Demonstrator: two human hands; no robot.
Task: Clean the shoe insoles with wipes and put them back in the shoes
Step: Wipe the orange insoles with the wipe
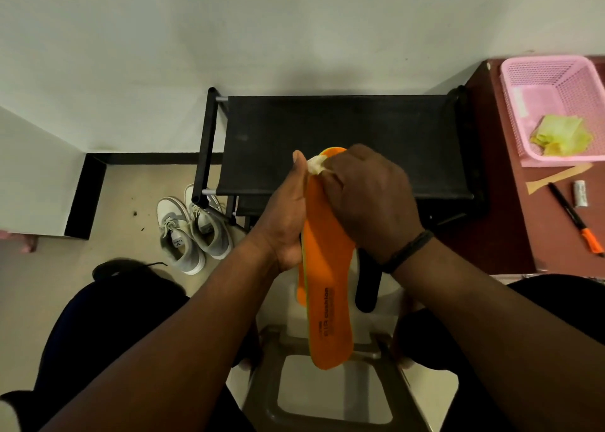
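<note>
Head view. Left hand (288, 222) grips the orange insole (327, 267) by its left edge, fingers curled round it, thumb up along the side; insole held w/ toe end away from the person, heel end over a stool (327, 395). Right hand (366, 199), fingers curled, pinches a wipe (317, 164) against the insole's toe end. A 2nd insole edge shows behind the 1st. Grey shoes (190, 231) on the floor, left of a black rack (337, 136). Pink basket (553, 104) w/ yellow wipes (559, 135) on a table (510, 202) at right, beside a pen (576, 222).
</note>
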